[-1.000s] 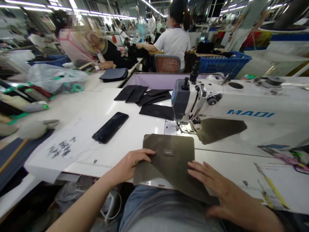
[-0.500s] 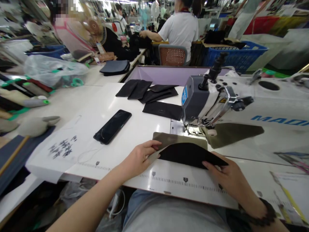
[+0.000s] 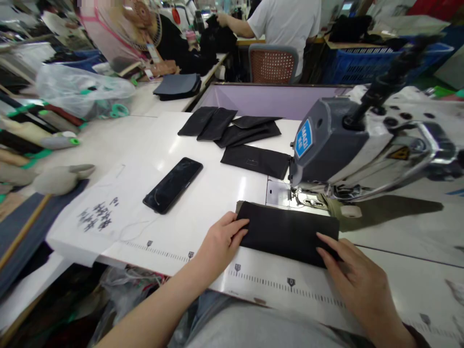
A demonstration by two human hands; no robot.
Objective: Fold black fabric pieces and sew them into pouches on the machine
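A black fabric piece [image 3: 286, 229] lies flat on the white table, over an olive fabric piece [image 3: 239, 207] of which only a thin edge shows. My left hand [image 3: 226, 239] pinches the black piece's left end between thumb and fingers. At its right end, my right hand [image 3: 357, 273] has thumb and fingertips on the black fabric, with the fold between them. Just beyond is the sewing machine head [image 3: 322, 140], its lit needle area close to the fabric's far edge. Another olive piece [image 3: 391, 211] lies under the machine arm.
Several black pieces [image 3: 253, 160] lie beyond the fabric. A phone [image 3: 174, 184] rests left of centre, near a marked white sheet [image 3: 72, 232]. Thread cones [image 3: 58, 140] and a plastic bag [image 3: 79, 92] are at the left. Two people sit further back.
The black piece, lifted and curved before, now lies flat over the olive one. Both hands still hold its ends. The view has moved closer to the machine.
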